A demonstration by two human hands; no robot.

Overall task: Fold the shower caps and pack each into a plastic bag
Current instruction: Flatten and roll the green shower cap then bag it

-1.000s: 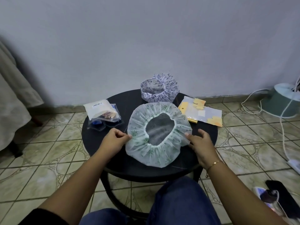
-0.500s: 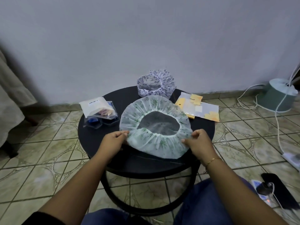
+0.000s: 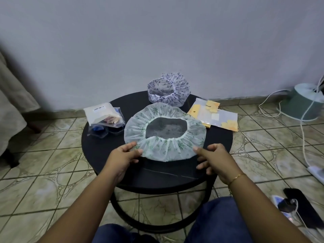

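Note:
A white shower cap with green print (image 3: 164, 148) lies spread out, opening upward, on the round black table (image 3: 98, 155). My left hand (image 3: 122, 156) pinches its near left edge between thumb and fingers. My right hand (image 3: 212, 158) pinches its near right edge. A second cap, white with dark purple print (image 3: 168, 91), stands bunched up at the table's far side. Flat plastic bags with yellow flower print (image 3: 217, 116) lie at the far right of the table.
A stack of packed bags (image 3: 103, 118) lies at the table's left. On the tiled floor stand a green round device (image 3: 303, 104) with white cables at the right and a black phone (image 3: 301, 211) on a power strip near my right knee.
Both hands slid from the sides of the green-print cap down to its near edge. The cap has been stretched wider and flatter, its opening now broad.

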